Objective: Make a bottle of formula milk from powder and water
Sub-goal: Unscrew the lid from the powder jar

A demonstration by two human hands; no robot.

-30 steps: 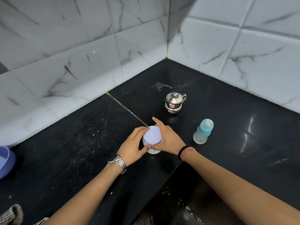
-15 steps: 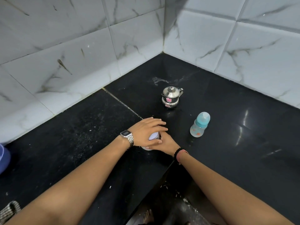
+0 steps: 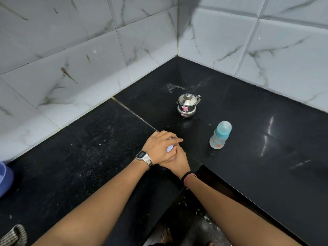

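Observation:
A small white container with a pale lilac lid (image 3: 170, 148) stands on the black counter (image 3: 88, 157), almost hidden by both hands. My left hand (image 3: 160, 146), with a metal watch, lies over the lid with its fingers curled round it. My right hand (image 3: 178, 160), with a black bead bracelet, grips the container's body from below and behind. A baby bottle (image 3: 220, 135) with a teal cap stands upright to the right, apart from my hands. A small steel kettle (image 3: 187, 105) with a lid and spout stands further back.
White marble-look tiled walls (image 3: 124, 41) meet in a corner behind the counter. A lilac plastic vessel (image 3: 4, 178) sits at the left edge. The counter's inner corner edge (image 3: 202, 166) drops to the floor by my right wrist.
My left hand has moved from the container's side onto its lid and now covers it. The right hand stays round the body. The view has tilted slightly.

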